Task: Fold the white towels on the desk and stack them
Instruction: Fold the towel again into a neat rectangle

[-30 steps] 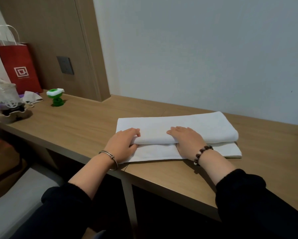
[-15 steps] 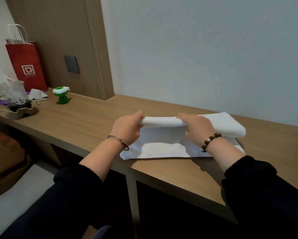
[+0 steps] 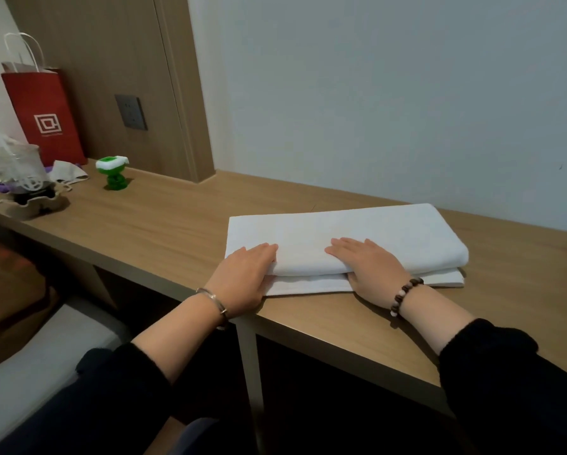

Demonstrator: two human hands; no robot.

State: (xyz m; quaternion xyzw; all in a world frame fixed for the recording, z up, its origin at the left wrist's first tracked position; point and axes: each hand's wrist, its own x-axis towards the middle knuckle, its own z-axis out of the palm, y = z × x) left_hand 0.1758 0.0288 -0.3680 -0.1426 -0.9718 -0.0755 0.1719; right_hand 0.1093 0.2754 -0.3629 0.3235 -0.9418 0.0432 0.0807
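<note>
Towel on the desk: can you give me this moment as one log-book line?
white towel: folded, flat on desk | left hand: holds near fold | right hand: holds near fold, thumb underneath | stage: folding

- Left sleeve (image 3: 118, 385): black, soft knit-like fabric, pushed up to mid-forearm, its cuff bunched.
- Right sleeve (image 3: 505, 369): the same black fabric, with a thick rounded cuff.
- Left hand (image 3: 246, 277): bare, with a thin silver metal bangle (image 3: 215, 303) around the wrist.
- Right hand (image 3: 370, 267): bare, with a bead bracelet (image 3: 405, 295) at the wrist, dark brown round beads with a few pale ones.
</note>
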